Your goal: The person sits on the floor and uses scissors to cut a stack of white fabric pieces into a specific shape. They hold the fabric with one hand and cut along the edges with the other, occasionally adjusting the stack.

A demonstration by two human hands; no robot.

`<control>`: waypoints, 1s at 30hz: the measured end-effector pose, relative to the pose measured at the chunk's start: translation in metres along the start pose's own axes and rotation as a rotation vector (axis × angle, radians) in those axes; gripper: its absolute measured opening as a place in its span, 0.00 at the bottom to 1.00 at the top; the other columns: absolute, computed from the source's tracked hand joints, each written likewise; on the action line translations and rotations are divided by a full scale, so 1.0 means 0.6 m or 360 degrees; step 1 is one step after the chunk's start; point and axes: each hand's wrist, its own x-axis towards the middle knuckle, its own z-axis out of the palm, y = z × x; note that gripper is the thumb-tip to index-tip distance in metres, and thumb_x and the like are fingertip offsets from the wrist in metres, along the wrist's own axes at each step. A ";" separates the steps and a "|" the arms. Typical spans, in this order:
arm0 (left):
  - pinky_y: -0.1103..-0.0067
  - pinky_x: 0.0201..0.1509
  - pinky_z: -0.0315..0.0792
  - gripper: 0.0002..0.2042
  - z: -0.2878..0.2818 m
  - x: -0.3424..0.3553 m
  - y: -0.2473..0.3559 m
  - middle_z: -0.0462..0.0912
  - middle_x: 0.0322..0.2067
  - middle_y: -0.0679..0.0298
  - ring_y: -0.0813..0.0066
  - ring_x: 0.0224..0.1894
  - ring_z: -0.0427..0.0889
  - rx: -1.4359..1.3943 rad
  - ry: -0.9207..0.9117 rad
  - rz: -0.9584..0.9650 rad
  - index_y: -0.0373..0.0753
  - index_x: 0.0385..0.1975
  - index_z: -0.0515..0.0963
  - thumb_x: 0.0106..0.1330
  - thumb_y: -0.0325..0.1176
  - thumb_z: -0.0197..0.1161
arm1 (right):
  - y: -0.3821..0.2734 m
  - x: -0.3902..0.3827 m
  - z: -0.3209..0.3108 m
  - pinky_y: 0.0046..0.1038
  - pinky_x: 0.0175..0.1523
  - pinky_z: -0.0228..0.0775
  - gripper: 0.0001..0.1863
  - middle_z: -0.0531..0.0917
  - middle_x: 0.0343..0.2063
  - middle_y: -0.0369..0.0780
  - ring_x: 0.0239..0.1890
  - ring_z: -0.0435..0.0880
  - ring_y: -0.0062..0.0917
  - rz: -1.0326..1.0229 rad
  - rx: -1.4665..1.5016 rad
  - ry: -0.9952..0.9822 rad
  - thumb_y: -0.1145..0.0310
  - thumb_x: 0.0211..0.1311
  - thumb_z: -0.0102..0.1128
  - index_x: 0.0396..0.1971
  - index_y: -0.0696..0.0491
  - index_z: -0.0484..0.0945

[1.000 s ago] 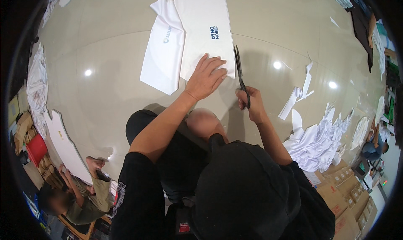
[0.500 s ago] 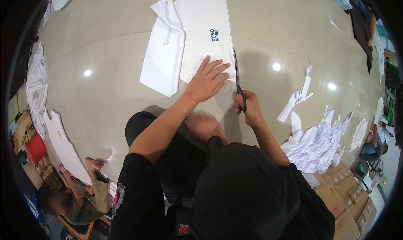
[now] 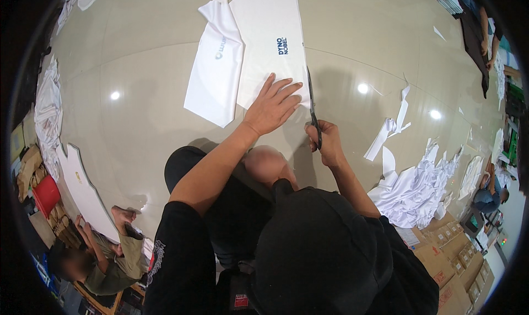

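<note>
I am pinning the fabric (image 3: 270, 50) flat on the floor (image 3: 138, 83) with my open left hand (image 3: 273, 106) while my right hand (image 3: 326, 141) is gripping scissors (image 3: 312, 103); the blades, just beside my fingertips (image 3: 295, 89), could nick them or wander off the edge.

A glossy, pale beige tiled floor (image 3: 138, 67) fills the room, its thin joints bending toward the rim and 3 bright ceiling-light reflections (image 3: 114, 95) shining on it. A heap of white fabric offcuts (image 3: 421, 188) lies at right, with brown cardboard boxes (image 3: 449, 249) stacked just beside it. More white cloth (image 3: 47, 108) is piled along the left edge, near a red container (image 3: 45, 195). Another person (image 3: 104, 254) sits on the floor at lower left.
</note>
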 end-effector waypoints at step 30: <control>0.42 0.85 0.55 0.10 0.001 -0.003 -0.004 0.77 0.71 0.64 0.56 0.75 0.71 -0.0017 -0.0028 -0.0003 0.45 0.53 0.82 0.77 0.38 0.66 | -0.006 -0.006 0.000 0.24 0.22 0.65 0.12 0.77 0.18 0.31 0.16 0.75 0.17 -0.0035 -0.0049 0.0023 0.64 0.64 0.74 0.28 0.54 0.81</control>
